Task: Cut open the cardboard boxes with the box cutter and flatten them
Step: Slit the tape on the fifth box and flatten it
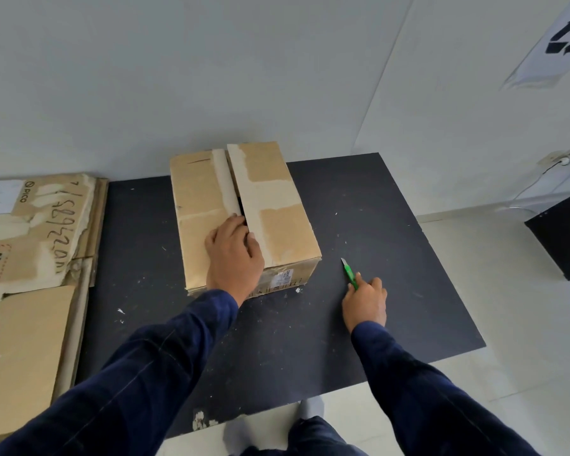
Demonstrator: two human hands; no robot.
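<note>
My left hand [234, 255] lies on the box [270, 199], fingertips at the open slit between its flaps; whether they hook a flap I cannot tell. My right hand [365, 304], well right of the box, grips the cutter [351, 274], its blade out beyond my fingers. Flat cardboard [30, 324] lies far left of my left hand.

Matt brown cardboard box [244, 212] with torn paper patches, on a matt black, perhaps scuffed, mat [359, 225].
</note>
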